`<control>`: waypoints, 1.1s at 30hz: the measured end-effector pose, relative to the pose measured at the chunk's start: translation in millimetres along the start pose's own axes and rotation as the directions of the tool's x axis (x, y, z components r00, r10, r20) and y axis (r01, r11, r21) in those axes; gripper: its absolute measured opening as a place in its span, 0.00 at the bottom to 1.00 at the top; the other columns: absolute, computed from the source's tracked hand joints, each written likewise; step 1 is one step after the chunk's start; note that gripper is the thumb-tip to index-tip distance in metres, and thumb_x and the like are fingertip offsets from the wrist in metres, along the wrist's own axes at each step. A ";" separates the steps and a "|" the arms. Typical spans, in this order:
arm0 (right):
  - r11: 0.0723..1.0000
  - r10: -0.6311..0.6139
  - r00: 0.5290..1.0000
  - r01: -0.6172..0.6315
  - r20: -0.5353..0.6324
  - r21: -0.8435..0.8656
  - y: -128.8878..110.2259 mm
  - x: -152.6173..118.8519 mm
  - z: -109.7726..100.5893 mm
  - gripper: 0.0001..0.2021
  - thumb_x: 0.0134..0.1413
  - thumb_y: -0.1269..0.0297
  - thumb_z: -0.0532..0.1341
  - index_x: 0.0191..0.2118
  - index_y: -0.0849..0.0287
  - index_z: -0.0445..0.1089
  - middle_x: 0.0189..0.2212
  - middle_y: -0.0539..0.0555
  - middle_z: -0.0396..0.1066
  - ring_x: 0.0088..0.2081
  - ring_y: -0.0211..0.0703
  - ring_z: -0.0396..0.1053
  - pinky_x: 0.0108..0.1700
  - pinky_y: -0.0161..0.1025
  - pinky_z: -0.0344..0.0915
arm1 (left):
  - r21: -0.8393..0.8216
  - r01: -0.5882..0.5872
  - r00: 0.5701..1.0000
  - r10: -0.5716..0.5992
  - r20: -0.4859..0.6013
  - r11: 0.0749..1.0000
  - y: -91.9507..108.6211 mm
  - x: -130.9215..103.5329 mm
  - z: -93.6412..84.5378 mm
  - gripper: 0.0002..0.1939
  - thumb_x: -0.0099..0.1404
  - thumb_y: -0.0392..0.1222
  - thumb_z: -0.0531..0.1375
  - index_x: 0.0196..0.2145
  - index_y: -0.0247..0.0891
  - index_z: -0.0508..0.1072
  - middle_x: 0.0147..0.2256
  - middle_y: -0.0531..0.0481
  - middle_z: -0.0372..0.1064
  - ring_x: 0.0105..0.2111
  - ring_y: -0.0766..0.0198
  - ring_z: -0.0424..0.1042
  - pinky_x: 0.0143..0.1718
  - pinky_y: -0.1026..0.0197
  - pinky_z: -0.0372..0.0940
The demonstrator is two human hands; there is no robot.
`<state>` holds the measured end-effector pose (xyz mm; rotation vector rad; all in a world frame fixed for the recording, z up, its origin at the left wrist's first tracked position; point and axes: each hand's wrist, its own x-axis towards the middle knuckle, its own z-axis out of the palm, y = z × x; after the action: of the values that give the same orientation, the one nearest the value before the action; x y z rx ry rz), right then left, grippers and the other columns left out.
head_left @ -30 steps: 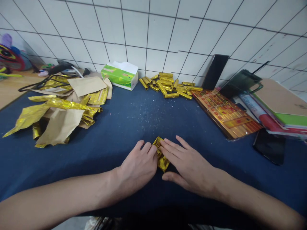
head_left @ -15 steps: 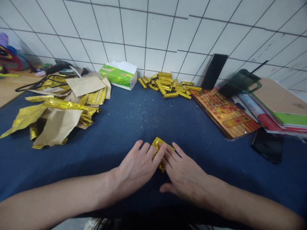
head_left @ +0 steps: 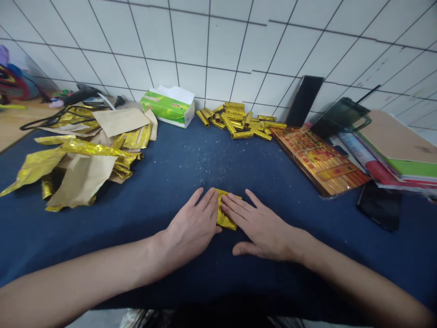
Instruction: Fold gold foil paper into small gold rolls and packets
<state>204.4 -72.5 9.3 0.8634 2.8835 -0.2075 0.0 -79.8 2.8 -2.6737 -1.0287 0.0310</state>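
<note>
A small sheet of gold foil paper (head_left: 226, 220) lies on the dark blue tabletop between my hands, wrinkled and partly covered by fingers. My left hand (head_left: 196, 218) rests flat at its left edge, fingers stretched out. From the right, my right hand (head_left: 261, 223) lays its outstretched fingertips on top of the paper, with the thumb held apart below. Neither hand grips the sheet. Toward the wall sits a pile of small gold paper tubes (head_left: 239, 122).
Crumpled gold and brown paper (head_left: 82, 177) covers the left side. A green tissue box (head_left: 167, 108) stands by the tiled wall. To the right are an orange-gold packet (head_left: 324, 159), an upright black phone (head_left: 305, 100), a dark mug (head_left: 341, 116), books (head_left: 403, 141) and a black flat device (head_left: 378, 205).
My hands have moved apart slightly and a little farther from me, where before their fingers overlapped. The gold sheet has shifted slightly toward the wall and shows more between them.
</note>
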 end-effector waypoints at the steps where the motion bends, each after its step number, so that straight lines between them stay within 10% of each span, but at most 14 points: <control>1: 1.000 -0.008 1.000 0.008 0.005 0.020 4.2 1.1 -0.4 0.41 0.52 0.39 0.44 0.62 0.69 0.42 0.62 0.64 0.42 0.63 0.52 0.39 0.60 0.59 0.36 | -0.004 0.019 1.000 -0.019 0.023 1.000 -0.1 -0.3 1.0 0.28 0.65 0.50 0.48 0.53 0.24 0.63 0.54 0.34 0.59 0.56 0.50 0.56 0.56 0.49 0.48; 10: 0.993 -0.022 0.999 0.026 -0.033 0.118 11.8 3.4 10.5 0.47 0.48 0.36 0.46 0.63 0.67 0.33 0.63 0.65 0.38 0.63 0.54 0.35 0.60 0.59 0.31 | -0.144 -0.011 0.999 0.017 0.040 0.990 -1.8 -4.3 5.0 0.54 0.53 0.73 0.35 0.58 0.20 0.52 0.60 0.31 0.43 0.62 0.46 0.35 0.59 0.42 0.38; 33: 0.996 0.091 0.988 -0.093 -0.122 -0.009 -3.6 -9.2 20.8 0.45 0.50 0.36 0.41 0.62 0.70 0.40 0.63 0.66 0.40 0.63 0.55 0.36 0.60 0.59 0.37 | -0.274 0.027 0.995 0.000 0.101 0.961 -13.4 11.0 15.4 0.52 0.53 0.72 0.35 0.60 0.25 0.47 0.61 0.33 0.42 0.62 0.45 0.37 0.58 0.41 0.36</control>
<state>211.7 -83.8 -9.3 1.0380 2.9428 -0.1293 -2.4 -59.3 -7.6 -2.9413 -1.1585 0.0209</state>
